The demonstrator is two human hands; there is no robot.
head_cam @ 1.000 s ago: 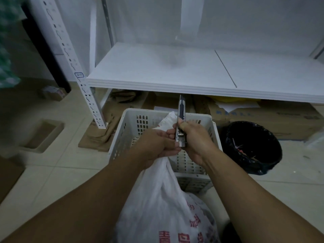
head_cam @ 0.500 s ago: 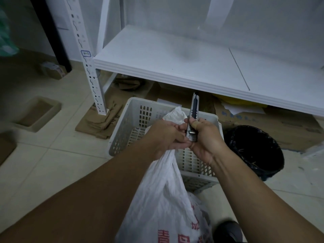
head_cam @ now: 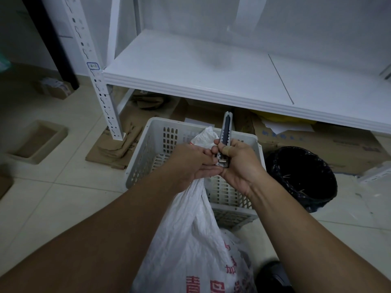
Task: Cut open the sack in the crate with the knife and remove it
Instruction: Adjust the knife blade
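Note:
A white woven sack [head_cam: 190, 240] with red print hangs outside the crate, in front of its near wall. My left hand [head_cam: 190, 163] grips the sack's gathered neck, whose top edge pokes up above my fingers. My right hand [head_cam: 237, 163] holds a grey utility knife [head_cam: 226, 134] upright, tip pointing up, thumb on the handle, right beside my left hand. The white perforated plastic crate [head_cam: 156, 144] stands on the tiled floor behind the hands; what I can see of its inside holds nothing.
A white metal shelf [head_cam: 211, 81] runs just behind and above the crate, with flattened cardboard [head_cam: 118, 149] under it. A black-lined bin [head_cam: 302, 176] stands right of the crate. A shallow beige tray [head_cam: 36, 142] lies on the floor at left.
The view has tilted up a little and the hands sit slightly higher and closer to the shelf. Both grips are unchanged; the sack still hangs from my left hand.

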